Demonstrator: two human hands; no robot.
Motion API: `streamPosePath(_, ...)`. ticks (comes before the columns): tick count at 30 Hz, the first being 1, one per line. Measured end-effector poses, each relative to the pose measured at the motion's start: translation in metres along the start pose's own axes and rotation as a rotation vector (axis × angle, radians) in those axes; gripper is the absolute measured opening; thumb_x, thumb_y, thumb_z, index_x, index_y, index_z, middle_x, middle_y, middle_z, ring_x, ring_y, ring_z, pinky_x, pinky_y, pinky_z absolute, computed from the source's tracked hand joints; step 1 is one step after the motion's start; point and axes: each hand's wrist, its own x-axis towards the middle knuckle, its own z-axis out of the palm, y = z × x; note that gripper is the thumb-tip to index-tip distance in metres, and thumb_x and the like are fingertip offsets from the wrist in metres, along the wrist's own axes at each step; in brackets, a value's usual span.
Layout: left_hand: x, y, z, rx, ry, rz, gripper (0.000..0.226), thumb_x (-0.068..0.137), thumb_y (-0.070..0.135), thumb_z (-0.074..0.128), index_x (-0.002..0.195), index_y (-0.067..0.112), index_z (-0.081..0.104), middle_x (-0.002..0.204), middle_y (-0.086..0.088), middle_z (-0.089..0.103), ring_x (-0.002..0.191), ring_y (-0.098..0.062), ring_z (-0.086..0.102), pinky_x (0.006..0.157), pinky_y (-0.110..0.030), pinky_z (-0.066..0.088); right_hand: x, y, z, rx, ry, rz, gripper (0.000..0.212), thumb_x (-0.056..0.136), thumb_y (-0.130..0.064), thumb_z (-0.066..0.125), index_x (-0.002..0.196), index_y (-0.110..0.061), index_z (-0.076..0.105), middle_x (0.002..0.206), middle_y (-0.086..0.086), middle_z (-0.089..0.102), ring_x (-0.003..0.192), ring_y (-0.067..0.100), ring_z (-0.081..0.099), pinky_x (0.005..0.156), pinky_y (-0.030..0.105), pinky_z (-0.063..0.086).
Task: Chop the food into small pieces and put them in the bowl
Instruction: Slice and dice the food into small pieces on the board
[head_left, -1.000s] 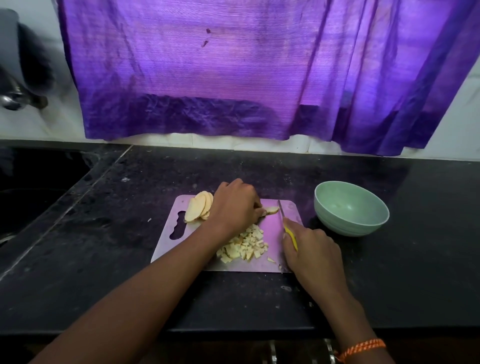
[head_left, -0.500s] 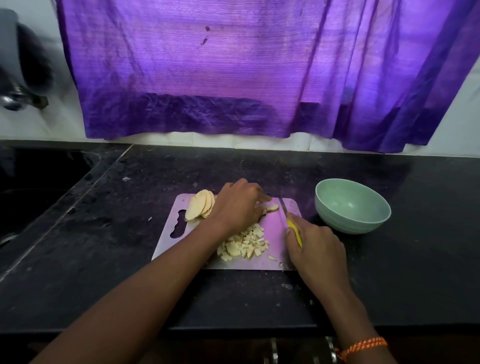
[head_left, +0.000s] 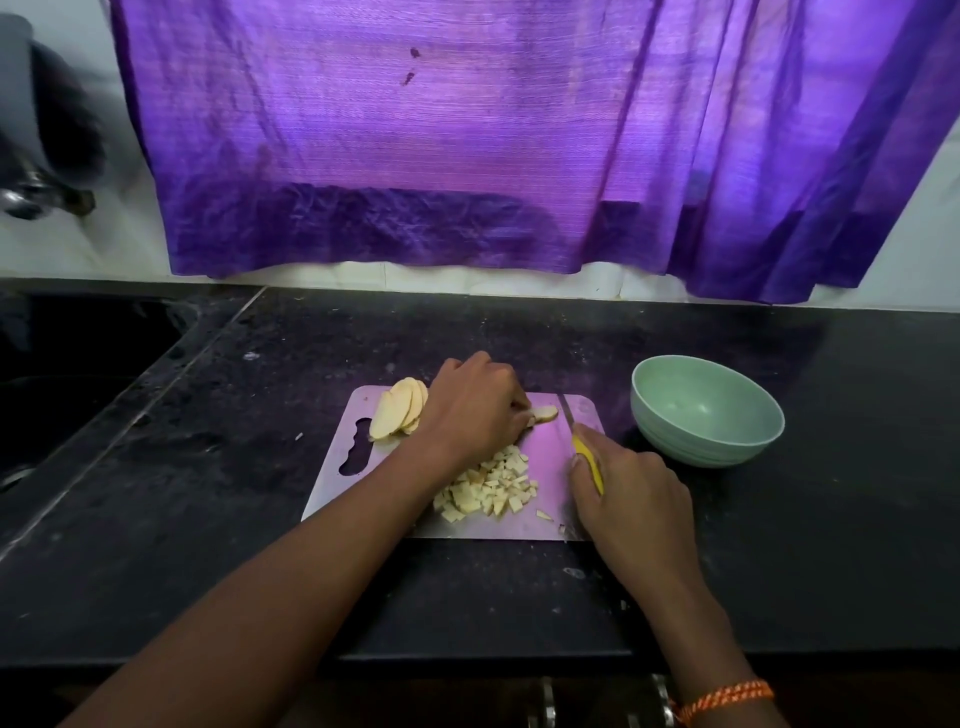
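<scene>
I am standing at a dark stone desk (head_left: 779, 545) with a metal cutting board (head_left: 545, 457) lying flat in front of me. My left hand (head_left: 475, 410) is reaching across the board with its fingers curled down over a pale slice of food (head_left: 545, 413), pinning it against the board near the far edge; only the slice's right end is showing past my fingertips. My right hand (head_left: 631, 493) is gripping the yellow handle of a small knife (head_left: 584, 452), fingers wrapped round it, and the blade is pointing away from me, its tip just to the right of the slice I am holding. I cannot tell whether the edge is touching the board.

A fanned stack of uncut slices (head_left: 397, 414) is resting at the board's far left corner, just beside my left wrist. A heap of small diced pieces (head_left: 488, 491) is sitting in the middle of the board between my two forearms, with a stray bit lying nearer the front edge.

The green bowl (head_left: 706, 410) is standing upright on the desk to the right of the board, near it but not touching. A purple curtain (head_left: 467, 145) is hanging over the wall behind the desk, and an orange thread band (head_left: 727, 699) is circling my right wrist.
</scene>
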Motion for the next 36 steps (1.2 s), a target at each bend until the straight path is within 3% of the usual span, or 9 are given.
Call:
streamPosePath(6,-0.001,0.000,0.000,-0.012,-0.014,0.001,0.023,0.097,0.044,0.073,0.114,0.033,0.083,0.112,0.011,0.077,0.105,-0.016,0.061,0.089,-0.042,0.051,0.000,-0.001,-0.001,-0.027,-0.027,-0.025,0.044,0.101,-0.037,0.047,0.145,-0.040,0.048,0.089,0.011,0.067,0.083,0.037,0.063,0.062,0.038,0.037)
streamPosePath(11,0.000,0.000,0.003,-0.022,-0.011,-0.017,0.023,0.096,0.046,0.073,0.110,0.031,0.084,0.107,0.013,0.076,0.102,-0.013,0.060,0.089,-0.041,0.051,0.001,0.000,0.003,-0.034,-0.084,-0.033,0.045,0.103,-0.040,0.044,0.147,-0.041,0.047,0.095,0.007,0.068,0.085,0.032,0.063,0.068,0.040,0.049)
streamPosePath(15,0.001,0.005,0.007,0.022,0.000,-0.066,0.024,0.093,0.051,0.072,0.097,0.031,0.084,0.096,0.013,0.074,0.095,-0.011,0.058,0.086,-0.040,0.050,0.002,0.000,0.003,-0.029,-0.098,-0.053,0.044,0.104,-0.039,0.044,0.148,-0.040,0.049,0.099,0.007,0.067,0.089,0.030,0.063,0.066,0.037,0.037)
streamPosePath(18,0.004,0.006,0.007,0.047,0.007,-0.105,0.028,0.090,0.056,0.074,0.090,0.030,0.083,0.084,0.012,0.072,0.086,-0.011,0.059,0.081,-0.039,0.049,-0.001,0.001,0.002,-0.017,-0.096,-0.038,0.045,0.103,-0.040,0.044,0.148,-0.041,0.049,0.099,0.008,0.068,0.089,0.031,0.063,0.067,0.038,0.040)
streamPosePath(25,0.004,0.006,0.004,0.040,0.012,-0.100,0.024,0.093,0.052,0.075,0.100,0.031,0.086,0.088,0.012,0.076,0.090,-0.011,0.060,0.086,-0.040,0.051,-0.029,0.008,-0.008,0.036,-0.090,-0.028,0.045,0.103,-0.045,0.046,0.148,-0.045,0.048,0.095,0.002,0.071,0.087,0.026,0.064,0.065,0.036,0.039)
streamPosePath(29,0.003,0.000,0.001,-0.008,-0.007,-0.077,0.024,0.094,0.051,0.075,0.105,0.033,0.085,0.097,0.014,0.078,0.094,-0.010,0.060,0.088,-0.038,0.048,-0.028,0.005,-0.009,0.087,-0.035,-0.018,0.047,0.102,-0.043,0.048,0.149,-0.044,0.047,0.091,0.002,0.072,0.083,0.027,0.064,0.067,0.038,0.046)
streamPosePath(33,0.001,-0.005,0.000,-0.008,-0.003,-0.107,0.026,0.092,0.053,0.077,0.103,0.032,0.085,0.094,0.013,0.078,0.094,-0.011,0.062,0.084,-0.038,0.049,-0.009,-0.004,-0.004,0.033,-0.045,-0.017,0.049,0.102,-0.039,0.045,0.151,-0.044,0.044,0.089,0.006,0.068,0.077,0.028,0.056,0.063,0.037,0.037)
streamPosePath(36,0.001,-0.004,0.001,-0.020,0.011,-0.105,0.022,0.092,0.050,0.078,0.101,0.031,0.086,0.091,0.012,0.077,0.092,-0.011,0.061,0.078,-0.035,0.044,0.002,-0.009,0.000,-0.026,-0.067,-0.035,0.048,0.102,-0.039,0.043,0.150,-0.044,0.043,0.095,0.008,0.068,0.085,0.032,0.062,0.063,0.037,0.036)
